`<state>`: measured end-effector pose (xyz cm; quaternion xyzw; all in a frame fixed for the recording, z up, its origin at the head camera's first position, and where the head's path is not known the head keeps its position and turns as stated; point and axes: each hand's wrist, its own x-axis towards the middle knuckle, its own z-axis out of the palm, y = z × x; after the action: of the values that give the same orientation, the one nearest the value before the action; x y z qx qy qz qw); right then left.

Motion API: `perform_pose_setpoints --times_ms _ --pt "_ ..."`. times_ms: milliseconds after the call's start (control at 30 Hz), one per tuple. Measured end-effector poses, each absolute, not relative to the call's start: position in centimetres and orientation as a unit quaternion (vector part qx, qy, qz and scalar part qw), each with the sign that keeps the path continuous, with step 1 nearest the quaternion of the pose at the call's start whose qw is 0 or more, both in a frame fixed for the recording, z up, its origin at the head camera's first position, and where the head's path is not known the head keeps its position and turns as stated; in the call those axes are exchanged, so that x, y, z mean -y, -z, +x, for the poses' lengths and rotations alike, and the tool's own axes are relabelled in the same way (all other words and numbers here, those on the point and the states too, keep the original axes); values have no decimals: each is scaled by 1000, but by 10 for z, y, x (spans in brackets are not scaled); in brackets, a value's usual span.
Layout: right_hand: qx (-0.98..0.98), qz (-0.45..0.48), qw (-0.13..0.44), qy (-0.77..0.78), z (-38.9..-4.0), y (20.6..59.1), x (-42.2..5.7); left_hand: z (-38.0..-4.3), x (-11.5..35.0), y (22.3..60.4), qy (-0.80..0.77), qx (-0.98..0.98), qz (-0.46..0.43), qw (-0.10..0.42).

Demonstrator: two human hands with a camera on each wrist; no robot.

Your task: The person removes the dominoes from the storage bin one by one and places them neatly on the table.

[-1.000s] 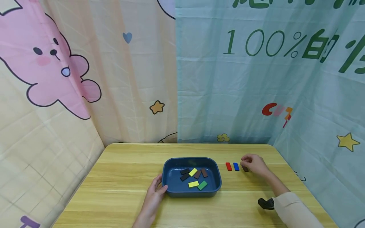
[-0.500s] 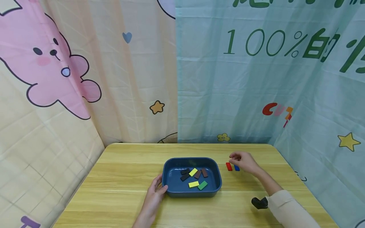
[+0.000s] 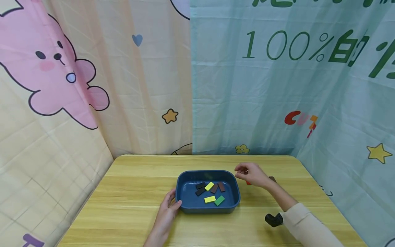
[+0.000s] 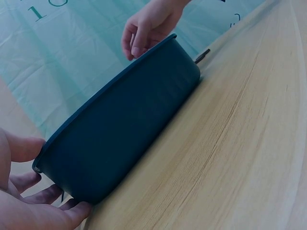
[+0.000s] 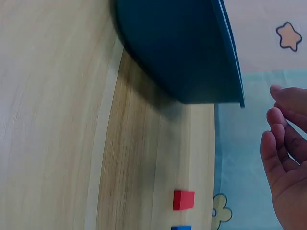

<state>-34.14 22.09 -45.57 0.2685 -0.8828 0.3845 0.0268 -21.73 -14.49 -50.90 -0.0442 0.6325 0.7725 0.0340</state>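
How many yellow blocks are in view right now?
2, both in the blue tray: one yellow block between the black blocks and brown blocks, the other nearer the person, beside the green block. The right hand could hide more.

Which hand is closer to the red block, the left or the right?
Right. The right hand is raised beside the red block, partly hiding it in the head view. The left hand grips the tray's opposite side.
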Motion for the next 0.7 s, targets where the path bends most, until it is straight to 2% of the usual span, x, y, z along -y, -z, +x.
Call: perform_pose_setpoints --times_ms 700 --pt "857 361 -21 -367 -337 458 -160 -218 144 511 -773 -632 -41 29"
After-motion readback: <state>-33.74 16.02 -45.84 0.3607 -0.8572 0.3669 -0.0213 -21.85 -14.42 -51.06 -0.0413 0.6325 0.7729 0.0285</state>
